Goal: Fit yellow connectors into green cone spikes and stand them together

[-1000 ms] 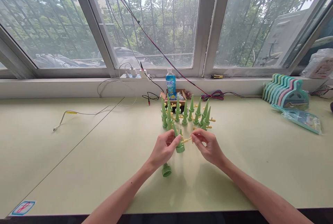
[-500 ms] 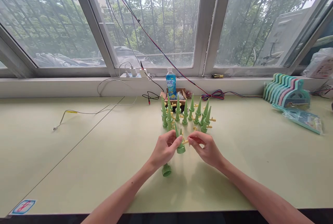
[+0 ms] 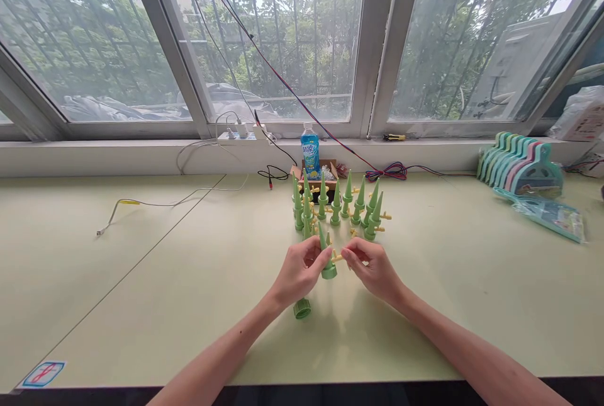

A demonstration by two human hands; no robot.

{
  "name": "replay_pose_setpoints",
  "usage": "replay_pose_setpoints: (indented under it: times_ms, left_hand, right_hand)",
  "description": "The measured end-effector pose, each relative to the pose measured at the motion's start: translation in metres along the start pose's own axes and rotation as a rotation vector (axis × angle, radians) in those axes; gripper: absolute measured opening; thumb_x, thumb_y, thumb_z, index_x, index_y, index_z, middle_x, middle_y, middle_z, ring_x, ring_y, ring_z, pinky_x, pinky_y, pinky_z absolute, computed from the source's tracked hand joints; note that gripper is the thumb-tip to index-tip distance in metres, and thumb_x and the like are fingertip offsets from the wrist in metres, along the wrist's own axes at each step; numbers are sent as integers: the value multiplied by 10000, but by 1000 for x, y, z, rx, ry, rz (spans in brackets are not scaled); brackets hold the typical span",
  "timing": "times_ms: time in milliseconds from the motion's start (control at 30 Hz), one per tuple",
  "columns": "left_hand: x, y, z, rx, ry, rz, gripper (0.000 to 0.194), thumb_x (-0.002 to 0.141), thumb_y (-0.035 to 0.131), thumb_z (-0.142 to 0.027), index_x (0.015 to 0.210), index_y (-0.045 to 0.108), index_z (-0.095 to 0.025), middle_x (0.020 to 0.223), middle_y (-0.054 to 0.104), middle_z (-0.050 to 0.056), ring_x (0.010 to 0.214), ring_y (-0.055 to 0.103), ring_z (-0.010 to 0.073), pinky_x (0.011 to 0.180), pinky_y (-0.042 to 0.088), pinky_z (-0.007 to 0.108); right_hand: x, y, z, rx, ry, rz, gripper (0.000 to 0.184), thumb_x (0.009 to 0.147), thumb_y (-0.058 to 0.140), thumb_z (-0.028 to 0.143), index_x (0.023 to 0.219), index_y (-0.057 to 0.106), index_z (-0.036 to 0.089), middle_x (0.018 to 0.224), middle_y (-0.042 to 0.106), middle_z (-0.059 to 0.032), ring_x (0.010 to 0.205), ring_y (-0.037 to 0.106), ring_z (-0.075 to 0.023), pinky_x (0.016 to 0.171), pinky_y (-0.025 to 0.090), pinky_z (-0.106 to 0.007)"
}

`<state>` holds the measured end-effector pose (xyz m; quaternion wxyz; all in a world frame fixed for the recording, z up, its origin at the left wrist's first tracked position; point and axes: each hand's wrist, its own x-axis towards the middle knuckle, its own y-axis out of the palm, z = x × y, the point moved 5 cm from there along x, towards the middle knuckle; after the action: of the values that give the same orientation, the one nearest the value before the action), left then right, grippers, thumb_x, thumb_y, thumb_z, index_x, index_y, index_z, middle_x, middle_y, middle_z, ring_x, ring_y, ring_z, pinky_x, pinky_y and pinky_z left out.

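Observation:
My left hand [image 3: 298, 272] is closed around a green cone-shaped plastic spike [image 3: 325, 258], held upright above the table. My right hand [image 3: 369, 267] pinches a small yellow valve piece [image 3: 338, 258] that sticks out of the spike's side. Just behind my hands stands a cluster of several similar green spikes [image 3: 337, 204] with yellow side pieces. A green cap [image 3: 302, 308] lies on the table below my left wrist.
A blue drink bottle [image 3: 310, 153] and a small cardboard box [image 3: 330, 173] stand behind the cluster by the window sill. Cables [image 3: 189, 195] trail at the back left. Stacked pastel plastic pieces [image 3: 519, 163] and a plastic bag [image 3: 542, 214] sit at the right.
My right hand has moved left, closer to the spike, so less of the yellow piece shows between my hands. My left hand has kept its hold.

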<state>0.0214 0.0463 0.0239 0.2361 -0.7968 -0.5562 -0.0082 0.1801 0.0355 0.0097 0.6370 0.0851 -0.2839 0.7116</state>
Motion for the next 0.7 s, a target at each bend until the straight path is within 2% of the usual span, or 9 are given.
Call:
replay_pose_setpoints:
  times_ms: [133,233,367,533,700]
  left_hand:
    - [0,1,-1,19,-2,10,340,935,521,-399,698,466,-163,624,341,-45,558,306,94,501,246,234]
    - [0,2,-1,14,-4,17,339,933,521,-402,698,465,-164,623,341,-45,556,309,95,498,245,234]
    - [0,2,-1,7,-6,12,341,932,523,-405,699,460,-165,626,350,-44,557,314,94,499,252,234]
    - [1,-1,-2,12,7,-17,363,928,530,-409,675,422,-173,615,327,-49,554,305,93,499,248,229]
    - [0,0,-2,15,34,3,360,930,526,-389,672,385,-182,618,320,-48,551,296,93,486,244,225]
  right_hand:
    - [1,0,-4,-87,-7,-23,436,960,497,442,610,436,189,533,342,57,482,294,-87,453,257,-224]
    - [1,0,-5,-109,-9,-26,475,967,474,451,580,387,190,531,303,59,485,266,-86,458,234,-228]
    - [1,-1,-3,-71,16,31,443,974,465,433,609,445,183,540,382,44,482,331,-89,470,276,-228]
    - [1,0,6,8,-4,143,256,956,522,363,814,594,162,641,513,7,558,445,-114,509,350,-228]
    - [0,0,7,-2,-18,145,268,950,518,339,752,567,165,620,491,12,546,402,-108,497,328,-226]
